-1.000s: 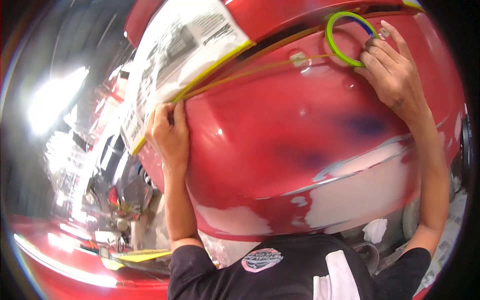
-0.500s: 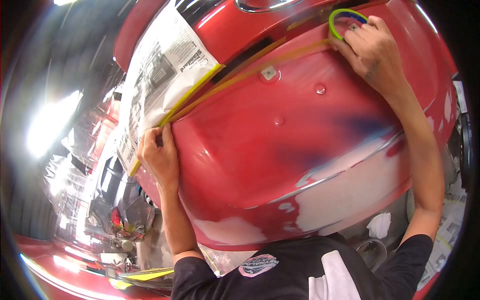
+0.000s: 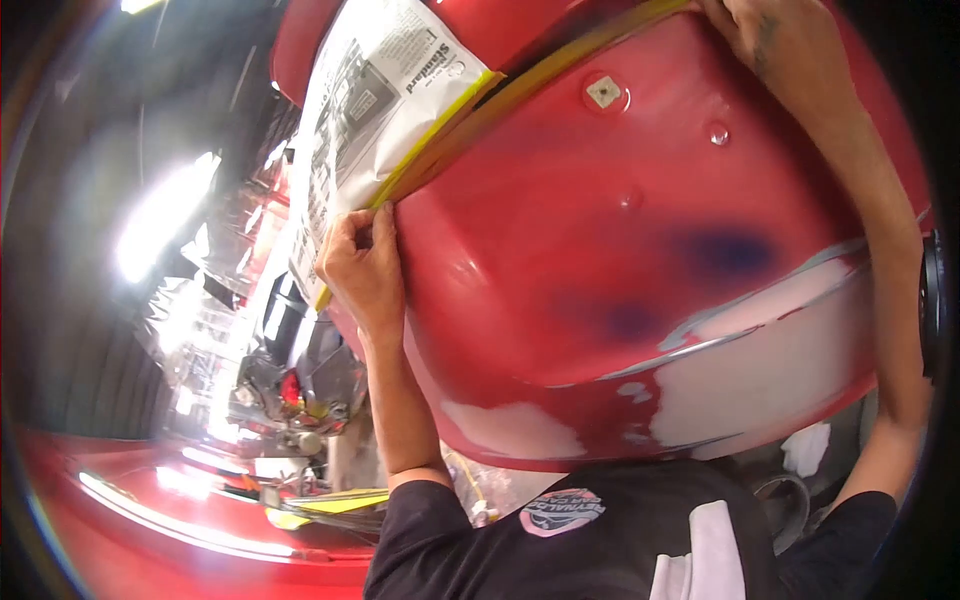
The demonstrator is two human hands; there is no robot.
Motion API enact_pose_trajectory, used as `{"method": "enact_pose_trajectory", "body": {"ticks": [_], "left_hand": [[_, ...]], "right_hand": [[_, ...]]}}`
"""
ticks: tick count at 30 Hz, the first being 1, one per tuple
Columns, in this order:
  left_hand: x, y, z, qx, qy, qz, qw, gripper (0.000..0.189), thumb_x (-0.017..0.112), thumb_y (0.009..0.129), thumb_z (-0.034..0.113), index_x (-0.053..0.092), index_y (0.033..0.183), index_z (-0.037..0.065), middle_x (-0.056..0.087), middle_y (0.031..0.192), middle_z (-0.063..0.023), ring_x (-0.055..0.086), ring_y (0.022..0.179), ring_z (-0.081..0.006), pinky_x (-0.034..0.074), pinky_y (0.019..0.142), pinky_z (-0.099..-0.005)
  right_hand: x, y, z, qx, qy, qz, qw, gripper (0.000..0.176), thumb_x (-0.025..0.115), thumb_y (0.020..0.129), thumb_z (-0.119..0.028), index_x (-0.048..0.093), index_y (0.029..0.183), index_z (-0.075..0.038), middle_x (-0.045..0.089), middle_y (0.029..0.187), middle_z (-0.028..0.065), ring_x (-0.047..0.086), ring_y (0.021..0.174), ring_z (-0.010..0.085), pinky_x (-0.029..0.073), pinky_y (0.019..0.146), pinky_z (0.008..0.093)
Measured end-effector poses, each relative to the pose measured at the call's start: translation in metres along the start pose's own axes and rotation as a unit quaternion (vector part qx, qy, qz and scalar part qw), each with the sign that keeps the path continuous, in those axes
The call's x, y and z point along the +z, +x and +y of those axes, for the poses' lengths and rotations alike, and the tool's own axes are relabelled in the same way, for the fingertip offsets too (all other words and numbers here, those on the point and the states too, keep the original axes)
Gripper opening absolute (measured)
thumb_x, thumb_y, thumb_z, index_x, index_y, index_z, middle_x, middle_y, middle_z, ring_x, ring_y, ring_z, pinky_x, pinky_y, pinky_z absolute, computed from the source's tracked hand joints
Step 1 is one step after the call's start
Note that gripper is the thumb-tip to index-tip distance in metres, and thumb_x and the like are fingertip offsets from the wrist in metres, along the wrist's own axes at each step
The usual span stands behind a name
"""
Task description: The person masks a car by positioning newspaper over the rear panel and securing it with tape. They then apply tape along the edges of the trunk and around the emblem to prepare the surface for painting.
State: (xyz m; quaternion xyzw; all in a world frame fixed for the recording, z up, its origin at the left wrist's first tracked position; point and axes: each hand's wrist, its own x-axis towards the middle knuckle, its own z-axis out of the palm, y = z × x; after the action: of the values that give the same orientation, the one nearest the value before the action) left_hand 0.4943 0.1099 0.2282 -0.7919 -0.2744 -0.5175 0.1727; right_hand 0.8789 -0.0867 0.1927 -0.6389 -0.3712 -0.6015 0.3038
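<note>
My left hand point(image 3: 362, 270) is closed in a pinch on the end of a strip of masking tape point(image 3: 625, 32), against the corner of a red bumper point(image 3: 520, 270). The strip runs up along the bumper's upper edge to my right hand point(image 3: 785, 35), at the top right. The frame's top edge cuts off that hand's fingertips, and the tape roll is out of view. Newspaper point(image 3: 390, 85) edged with yellow tape point(image 3: 440, 127) covers the panel beside my left hand.
The bumper has pale sanded patches point(image 3: 770, 385), dark blue smudges and a square sensor hole point(image 3: 603, 93). Behind my left arm stand a partly dismantled vehicle point(image 3: 300, 375) and another glossy red panel point(image 3: 200, 515). A white cloth point(image 3: 805, 450) hangs low on the right.
The view has shifted, so the bumper and both hands appear further right and higher. The green-rimmed tape roll in my right hand has left the frame. My left hand keeps its pinch.
</note>
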Motion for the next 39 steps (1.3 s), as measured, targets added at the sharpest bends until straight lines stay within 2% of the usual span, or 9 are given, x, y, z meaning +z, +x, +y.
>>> {"method": "enact_pose_trajectory", "body": {"ticks": [11,17,20,22,23,26,35,37,39], "left_hand": [[0.0,0.001,-0.008,0.009,0.006,-0.015,1.0,0.017,0.084,0.09,0.009,0.075,0.085,-0.005,0.071,0.073,-0.007,0.063,0.066,-0.0102,0.05,0.065,-0.028],[0.009,-0.006,-0.007,0.042,-0.024,0.042,0.998,0.013,0.084,0.087,0.004,0.072,0.087,-0.002,0.069,0.079,-0.0107,0.065,0.067,-0.0191,0.052,0.066,-0.0328],[0.008,-0.007,0.0,0.062,-0.002,0.062,0.996,0.013,0.084,0.088,0.004,0.073,0.091,-0.002,0.07,0.084,-0.0111,0.066,0.07,-0.0188,0.053,0.068,-0.033],[0.008,-0.009,0.0,0.044,-0.007,0.06,0.997,0.012,0.083,0.088,0.003,0.073,0.093,-0.002,0.071,0.087,-0.0123,0.068,0.073,-0.0213,0.054,0.069,-0.0343],[0.008,-0.008,-0.001,0.07,0.001,0.064,0.996,0.011,0.082,0.088,0.002,0.073,0.093,-0.002,0.071,0.088,-0.013,0.069,0.075,-0.023,0.054,0.07,-0.0348],[0.007,-0.007,-0.002,0.086,-0.003,0.067,0.994,0.009,0.08,0.089,0.001,0.074,0.095,-0.003,0.071,0.089,-0.0148,0.07,0.077,-0.0277,0.054,0.071,-0.0363],[0.006,-0.006,-0.009,0.099,-0.023,0.031,0.994,0.008,0.078,0.089,-0.002,0.073,0.094,-0.004,0.071,0.09,-0.0152,0.069,0.077,-0.0282,0.054,0.07,-0.036],[0.006,-0.006,-0.01,0.099,-0.041,0.034,0.994,0.008,0.078,0.088,-0.003,0.072,0.094,-0.003,0.071,0.09,-0.015,0.068,0.075,-0.0274,0.054,0.069,-0.0351],[0.002,-0.01,-0.002,0.101,-0.064,0.039,0.992,0.008,0.078,0.088,-0.003,0.072,0.093,-0.003,0.07,0.089,-0.0148,0.068,0.074,-0.0272,0.053,0.068,-0.035]], "right_hand": [[-0.011,-0.002,-0.003,0.001,-0.049,-0.059,0.997,0.042,0.07,0.09,-0.037,0.069,0.065,-0.003,0.069,0.072,0.0171,0.07,0.069,0.0363,0.055,0.07,0.047],[-0.022,-0.003,-0.009,0.009,-0.041,-0.024,0.999,0.041,0.074,0.089,-0.037,0.066,0.068,-0.003,0.067,0.069,0.0172,0.068,0.066,0.0378,0.055,0.068,0.0472],[-0.04,-0.003,-0.001,-0.036,-0.106,-0.063,0.992,0.038,0.075,0.089,-0.035,0.065,0.069,-0.005,0.065,0.067,0.0151,0.066,0.063,0.0358,0.055,0.068,0.0454],[-0.043,-0.009,0.019,-0.212,-0.17,-0.044,0.961,0.049,0.073,0.098,-0.048,0.063,0.064,-0.014,0.069,0.066,0.0029,0.068,0.057,0.0234,0.051,0.05,0.0434],[-0.008,-0.022,0.049,-0.127,-0.059,0.029,0.99,0.049,0.072,0.099,-0.045,0.06,0.062,-0.015,0.066,0.064,0.0092,0.064,0.056,0.0296,0.047,0.047,0.0437],[-0.032,-0.074,0.037,-0.048,0.091,0.086,0.991,0.05,0.074,0.099,-0.04,0.055,0.061,-0.015,0.06,0.061,0.0092,0.06,0.055,0.031,0.044,0.049,0.0443],[-0.103,-0.084,0.019,-0.158,0.058,-0.053,0.984,0.034,0.067,0.104,-0.027,0.064,0.079,-0.004,0.066,0.077,0.0135,0.062,0.07,0.0317,0.048,0.069,0.0426],[-0.095,-0.092,0.023,-0.018,0.103,-0.168,0.98,0.036,0.067,0.104,-0.026,0.06,0.076,-0.004,0.064,0.078,0.0127,0.061,0.07,0.0331,0.049,0.069,0.0434],[-0.089,-0.09,0.034,-0.04,0.081,-0.141,0.986,0.038,0.068,0.103,-0.028,0.059,0.074,-0.006,0.062,0.075,0.0119,0.06,0.067,0.0326,0.048,0.066,0.0436]]}}
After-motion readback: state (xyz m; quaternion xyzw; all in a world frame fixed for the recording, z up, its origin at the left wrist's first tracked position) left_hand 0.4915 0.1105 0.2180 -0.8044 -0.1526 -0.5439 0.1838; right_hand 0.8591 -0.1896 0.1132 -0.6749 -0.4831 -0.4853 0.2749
